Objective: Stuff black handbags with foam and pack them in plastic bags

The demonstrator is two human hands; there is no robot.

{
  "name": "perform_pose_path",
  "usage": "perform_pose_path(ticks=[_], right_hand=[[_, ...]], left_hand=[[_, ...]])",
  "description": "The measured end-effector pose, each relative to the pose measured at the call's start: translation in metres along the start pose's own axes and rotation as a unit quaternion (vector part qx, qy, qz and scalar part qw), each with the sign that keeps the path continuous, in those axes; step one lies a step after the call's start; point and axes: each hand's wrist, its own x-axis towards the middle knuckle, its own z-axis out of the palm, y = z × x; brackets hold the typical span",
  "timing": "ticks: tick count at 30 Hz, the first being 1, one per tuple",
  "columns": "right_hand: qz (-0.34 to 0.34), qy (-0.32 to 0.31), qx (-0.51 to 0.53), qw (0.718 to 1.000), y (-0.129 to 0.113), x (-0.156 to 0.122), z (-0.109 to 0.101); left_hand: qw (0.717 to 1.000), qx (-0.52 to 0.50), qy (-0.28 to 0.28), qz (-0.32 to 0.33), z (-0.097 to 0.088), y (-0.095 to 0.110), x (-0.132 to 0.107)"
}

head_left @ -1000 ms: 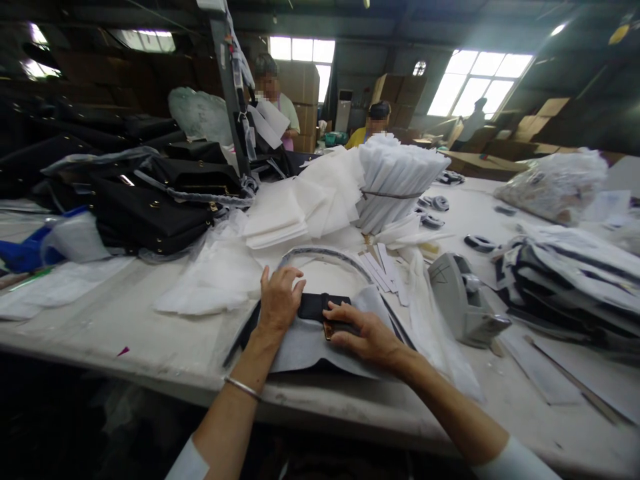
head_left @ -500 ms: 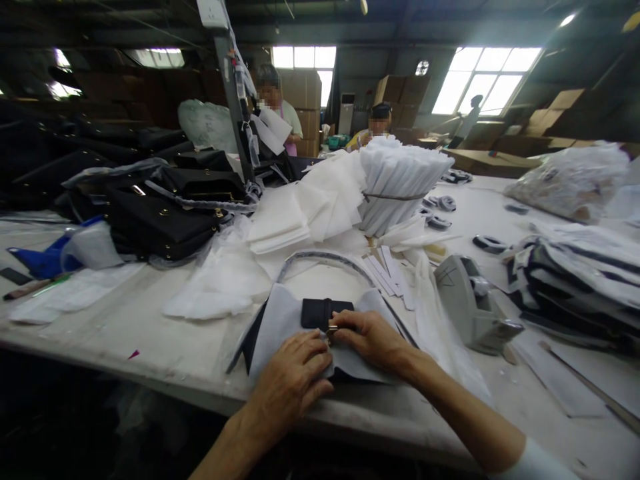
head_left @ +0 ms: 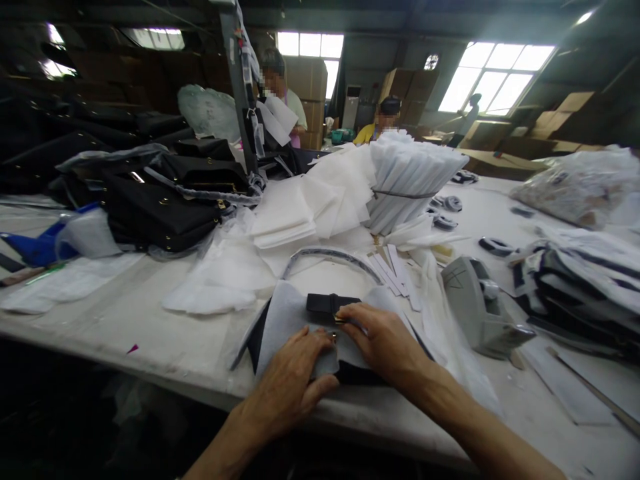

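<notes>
A black handbag (head_left: 367, 375) lies in front of me, its front covered by a pale grey sheet (head_left: 285, 317). Its wrapped handle (head_left: 333, 253) arches toward the far side. Through the sheet shows a black closure flap (head_left: 320, 304) with a gold metal end. My right hand (head_left: 387, 339) pinches that end between thumb and fingers, lifting it slightly. Flat on the sheet, fingers stretched out, rests my left hand (head_left: 293, 367). By its fingertips sits a small gold fitting (head_left: 335, 337), just below the flap.
White foam sheets (head_left: 285, 220) and a tied bundle (head_left: 410, 187) stand behind the bag. A grey tape dispenser (head_left: 480, 307) and paper strips (head_left: 395, 270) are to the right. Black bags (head_left: 165, 200) pile up at left. Two people work across the table.
My right hand has raised the flap's gold end slightly off the small fitting, which now shows more. My left hand stays on the sheet. The whole view has shifted a little.
</notes>
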Motion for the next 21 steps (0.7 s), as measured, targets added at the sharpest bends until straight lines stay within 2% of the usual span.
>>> perform_pose_path(ticks=[5, 10, 15, 21], right_hand=[[-0.008, -0.055, -0.020, 0.998, 0.002, -0.011, 0.013], [0.011, -0.079, 0.014, 0.997, 0.004, -0.006, 0.002], [-0.051, -0.049, -0.010, 0.997, -0.002, 0.002, -0.008], [-0.106, -0.054, 0.001, 0.993, 0.002, -0.008, 0.001]], left_hand=[[0.999, 0.027, -0.025, 0.001, -0.002, 0.004, 0.004], [0.997, 0.072, 0.004, 0.025, 0.009, 0.000, 0.002], [0.996, 0.076, -0.005, 0.055, 0.009, -0.005, 0.000], [0.994, 0.081, -0.034, 0.065, 0.005, -0.002, 0.004]])
